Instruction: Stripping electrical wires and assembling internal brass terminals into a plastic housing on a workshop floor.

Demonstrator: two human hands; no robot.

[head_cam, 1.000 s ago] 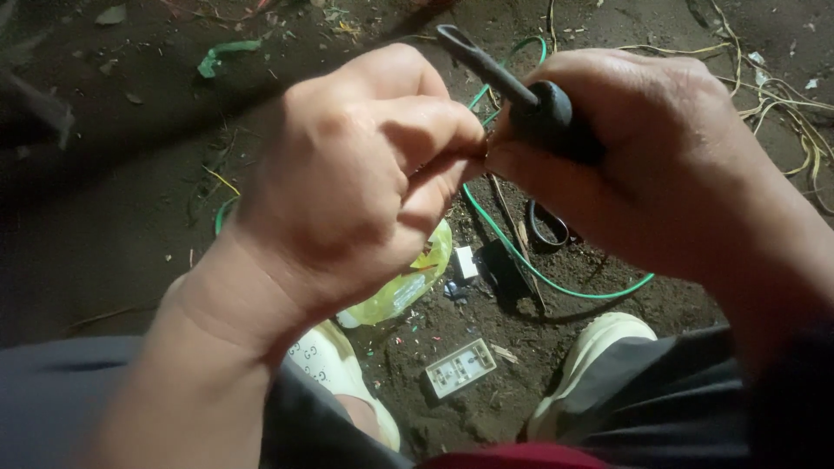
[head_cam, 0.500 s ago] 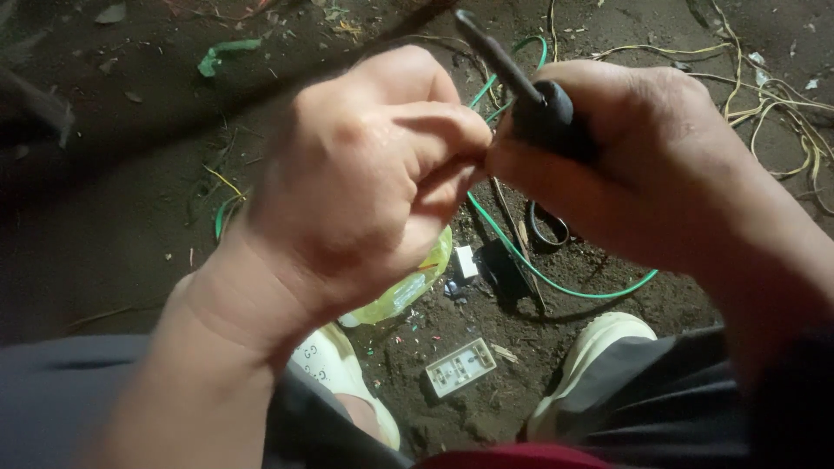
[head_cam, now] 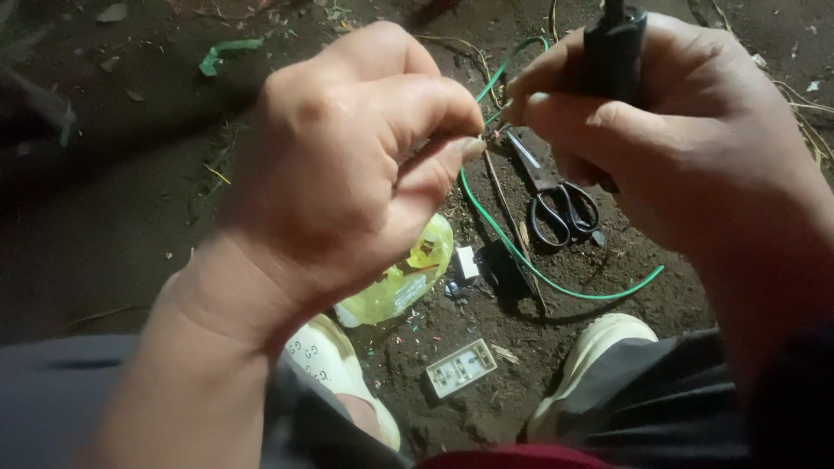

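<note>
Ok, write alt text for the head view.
Two hands meet above dirt ground: the left hand pinches a green wire, the right hand grips a black tool. Scissors and a yellow bag lie below.

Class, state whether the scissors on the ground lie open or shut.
Shut: the scissors lie flat on the soil, blades together, handle loops side by side.

Black scissors [head_cam: 563,208] lie on the dirt [head_cam: 130,217] by my right shoe [head_cam: 591,356]. A yellow bag [head_cam: 408,278] sits near my left shoe [head_cam: 343,373]. A small white switch plate [head_cam: 460,368] lies between my shoes. A green scrap [head_cam: 228,52] lies near the top left corner of the dirt.
</note>
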